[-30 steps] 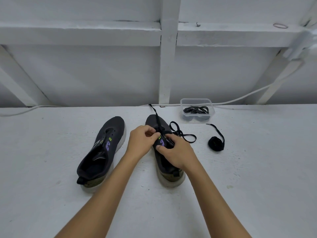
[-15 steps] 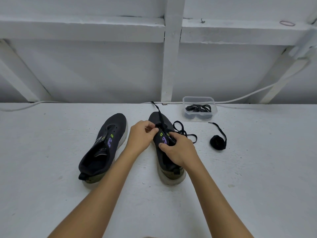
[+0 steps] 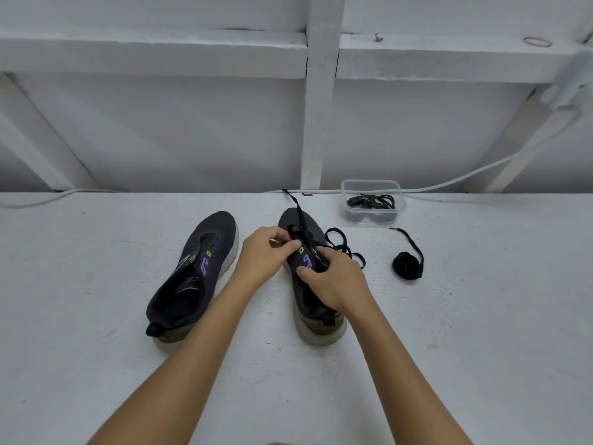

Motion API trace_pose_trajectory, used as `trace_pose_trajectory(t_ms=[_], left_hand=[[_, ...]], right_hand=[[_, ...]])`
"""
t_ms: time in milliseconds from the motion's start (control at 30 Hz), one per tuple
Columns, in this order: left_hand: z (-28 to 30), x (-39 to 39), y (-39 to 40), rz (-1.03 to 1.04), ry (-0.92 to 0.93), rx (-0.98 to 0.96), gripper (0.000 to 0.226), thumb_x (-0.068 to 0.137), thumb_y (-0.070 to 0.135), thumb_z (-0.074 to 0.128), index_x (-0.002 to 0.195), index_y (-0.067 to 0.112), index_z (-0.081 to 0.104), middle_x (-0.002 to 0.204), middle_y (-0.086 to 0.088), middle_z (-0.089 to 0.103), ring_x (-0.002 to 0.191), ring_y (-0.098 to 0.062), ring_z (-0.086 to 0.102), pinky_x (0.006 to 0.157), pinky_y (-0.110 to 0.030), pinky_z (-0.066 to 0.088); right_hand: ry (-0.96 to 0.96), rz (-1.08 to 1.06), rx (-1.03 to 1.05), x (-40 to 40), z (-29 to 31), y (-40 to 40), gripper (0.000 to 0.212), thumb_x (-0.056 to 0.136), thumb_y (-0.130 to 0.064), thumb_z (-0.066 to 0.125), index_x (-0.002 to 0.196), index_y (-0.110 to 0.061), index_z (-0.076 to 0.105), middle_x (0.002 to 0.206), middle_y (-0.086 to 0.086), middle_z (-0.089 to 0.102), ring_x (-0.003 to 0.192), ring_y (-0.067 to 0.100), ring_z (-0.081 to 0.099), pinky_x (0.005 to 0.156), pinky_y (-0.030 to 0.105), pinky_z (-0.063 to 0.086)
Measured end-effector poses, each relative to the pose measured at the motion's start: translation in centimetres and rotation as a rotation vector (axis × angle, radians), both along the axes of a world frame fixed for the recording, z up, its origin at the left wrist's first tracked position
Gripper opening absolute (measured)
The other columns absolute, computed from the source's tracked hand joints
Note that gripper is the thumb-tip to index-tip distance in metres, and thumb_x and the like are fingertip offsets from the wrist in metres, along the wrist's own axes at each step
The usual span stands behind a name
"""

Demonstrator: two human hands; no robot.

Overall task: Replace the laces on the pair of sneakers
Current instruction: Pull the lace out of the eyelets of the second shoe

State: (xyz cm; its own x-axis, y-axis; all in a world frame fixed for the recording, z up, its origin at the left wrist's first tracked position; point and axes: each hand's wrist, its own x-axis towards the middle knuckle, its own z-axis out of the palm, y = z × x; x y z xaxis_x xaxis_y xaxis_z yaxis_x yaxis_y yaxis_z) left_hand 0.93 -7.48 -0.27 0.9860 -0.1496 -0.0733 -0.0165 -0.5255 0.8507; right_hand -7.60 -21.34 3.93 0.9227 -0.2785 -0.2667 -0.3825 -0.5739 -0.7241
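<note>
Lying lengthwise, right sneaker toe pointing away

Left sneaker: purple blocky mark on the side and small green square marks by the eyelets; no letters legible.
Left sneaker insole: faint pale print, too small to read.
Right sneaker: same purple mark and green squares; not legible as text.
Container: no label legible.
Readable text: none.
</note>
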Motion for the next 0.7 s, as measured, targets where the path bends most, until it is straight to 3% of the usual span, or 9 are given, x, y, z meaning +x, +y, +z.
trace_pose_trajectory(t_ms=[167, 300, 367, 433, 500, 567, 700], left_hand=[[0.4, 0.7, -0.4, 0.079, -0.063, -0.022, 0.008, 0.097, 0.025, 0.063, 0.095, 0.018, 0.066, 0.096, 0.003, 0.067, 0.085, -0.010, 0.065, 0.071, -0.019, 0.048], [0.8, 1.0, -0.6, 0.350, 0.034, -0.310, 0.008, 0.101, 0.020, 0.052, 0.098, 0.016, 0.059, 0.094, -0.001, 0.067, 0.081, -0.014, 0.072, 0.074, -0.036, 0.061], [0.5, 0.4, -1.0, 0.326, 0.171, -0.361, 0.015, 0.103, 0.025, 0.051, 0.101, 0.013, 0.059, 0.098, -0.006, 0.067, 0.076, -0.013, 0.069, 0.069, -0.033, 0.062], [-0.3, -0.1, -0.9, 0.223, 0.218, -0.271, 0.026, 0.099, 0.039, 0.057, 0.098, 0.014, 0.063, 0.096, -0.005, 0.069, 0.078, -0.016, 0.068, 0.070, -0.032, 0.060], [-0.7, -0.5, -0.5, 0.146, 0.181, -0.203, 0.026, 0.090, 0.044, 0.068, 0.092, 0.018, 0.067, 0.092, 0.001, 0.070, 0.079, -0.015, 0.067, 0.074, -0.033, 0.058], [-0.6, -0.6, -0.4, 0.111, 0.132, -0.180, 0.019, 0.088, 0.037, 0.073, 0.088, 0.018, 0.068, 0.087, 0.004, 0.069, 0.072, -0.010, 0.061, 0.069, -0.025, 0.051], [0.3, -0.1, -0.6, 0.149, 0.003, -0.116, 0.015, 0.093, 0.026, 0.067, 0.085, 0.014, 0.065, 0.079, 0.005, 0.065, 0.069, -0.006, 0.057, 0.061, -0.013, 0.042]], right_hand=[[-0.007, -0.001, 0.006, -0.1, -0.1, -0.1, 0.034, 0.088, -0.038, 0.070, 0.118, -0.023, 0.068, 0.094, -0.010, 0.062, 0.104, 0.018, 0.064, 0.086, 0.031, 0.051], [-0.004, 0.004, 0.005, -0.3, 0.1, -0.1, 0.036, 0.089, -0.037, 0.070, 0.123, -0.025, 0.067, 0.102, -0.008, 0.066, 0.107, 0.018, 0.062, 0.082, 0.027, 0.045], [-0.006, -0.001, 0.006, -0.2, 0.2, 0.0, 0.038, 0.090, -0.036, 0.069, 0.125, -0.021, 0.066, 0.114, -0.004, 0.070, 0.109, 0.018, 0.062, 0.084, 0.027, 0.045], [-0.004, -0.005, 0.009, -0.2, 0.3, 0.0, 0.040, 0.090, -0.036, 0.069, 0.126, -0.020, 0.065, 0.118, -0.004, 0.070, 0.109, 0.018, 0.061, 0.087, 0.028, 0.046], [-0.004, -0.004, 0.001, -0.1, 0.3, 0.1, 0.040, 0.090, -0.036, 0.069, 0.126, -0.019, 0.065, 0.118, -0.003, 0.070, 0.109, 0.019, 0.062, 0.089, 0.030, 0.048], [-0.004, -0.005, 0.002, 0.0, 0.2, 0.1, 0.040, 0.090, -0.036, 0.069, 0.125, -0.018, 0.065, 0.117, -0.002, 0.070, 0.108, 0.019, 0.062, 0.089, 0.030, 0.048], [-0.007, -0.017, 0.006, -0.1, 0.1, 0.0, 0.039, 0.090, -0.036, 0.069, 0.124, -0.018, 0.066, 0.116, -0.001, 0.070, 0.107, 0.020, 0.062, 0.088, 0.031, 0.049]])
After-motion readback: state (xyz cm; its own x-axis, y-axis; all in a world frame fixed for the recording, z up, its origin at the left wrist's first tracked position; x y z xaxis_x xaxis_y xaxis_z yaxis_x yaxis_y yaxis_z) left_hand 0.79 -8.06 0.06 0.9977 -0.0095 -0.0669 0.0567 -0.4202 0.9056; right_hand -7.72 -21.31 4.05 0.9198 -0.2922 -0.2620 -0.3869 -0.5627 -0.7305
